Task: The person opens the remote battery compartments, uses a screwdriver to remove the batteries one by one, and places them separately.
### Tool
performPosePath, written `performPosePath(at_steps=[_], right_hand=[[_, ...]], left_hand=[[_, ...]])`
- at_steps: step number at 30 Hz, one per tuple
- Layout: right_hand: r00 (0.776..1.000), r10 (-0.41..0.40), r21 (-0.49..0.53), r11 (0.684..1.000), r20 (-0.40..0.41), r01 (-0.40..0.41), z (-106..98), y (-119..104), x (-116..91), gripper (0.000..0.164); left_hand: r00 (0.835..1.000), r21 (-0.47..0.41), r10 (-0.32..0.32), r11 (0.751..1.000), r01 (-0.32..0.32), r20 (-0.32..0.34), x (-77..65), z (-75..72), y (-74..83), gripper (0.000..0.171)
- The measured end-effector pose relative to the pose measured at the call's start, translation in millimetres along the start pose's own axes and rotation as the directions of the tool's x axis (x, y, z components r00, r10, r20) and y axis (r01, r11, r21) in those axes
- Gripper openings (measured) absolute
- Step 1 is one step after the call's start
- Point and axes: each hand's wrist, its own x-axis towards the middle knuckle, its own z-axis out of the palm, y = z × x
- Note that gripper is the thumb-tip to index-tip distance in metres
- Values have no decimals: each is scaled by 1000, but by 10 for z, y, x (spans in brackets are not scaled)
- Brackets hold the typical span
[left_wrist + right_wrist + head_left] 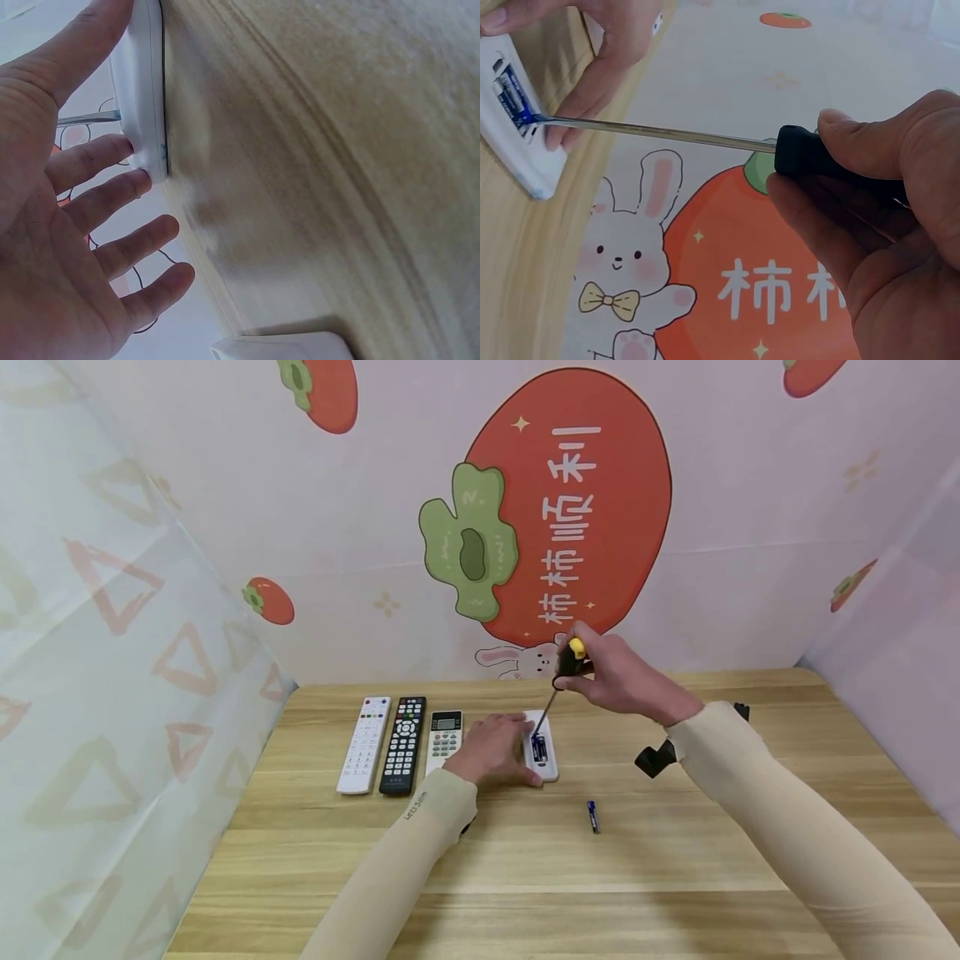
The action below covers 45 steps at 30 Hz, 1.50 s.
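A white remote control (551,770) lies back side up, its battery compartment exposed with blue batteries (511,96) inside. My left hand (491,745) braces it along the left side, thumb near its closer end and fingertips by the far end. In the left wrist view those fingers (105,199) are fairly straight and spread. My right hand (618,675) grips a screwdriver (675,135) by its black and yellow handle. The slanting metal shaft reaches down into the compartment, where the tip meets the end of a blue battery.
Left of the hands lie a white remote (363,745), a black remote (402,747) and a white remote with a small display (446,735). A loose blue battery (593,817) is nearer me. Beside the right forearm lies a black object (655,760). A printed backdrop (720,610) rises behind the table.
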Motion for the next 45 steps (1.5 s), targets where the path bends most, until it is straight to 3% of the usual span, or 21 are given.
performPosePath(at_steps=[15,27,36,45], right_hand=[[980,177,-69,983,93,-171,-55,-17,354,43],[966,236,-67,971,105,-230,-78,28,515,50],[964,248,-47,969,99,-244,-99,133,574,45],[956,280,5,959,92,-282,-130,285,583,58]], left_hand=[[1000,-9,-8,1000,7,-6,7,23,-3,99],[1000,-10,-12,1000,12,-2,-24,12,-7,98],[1000,3,-14,1000,14,-3,-29,1,-4,99],[1000,23,4,1000,-3,-17,3,18,-19,98]])
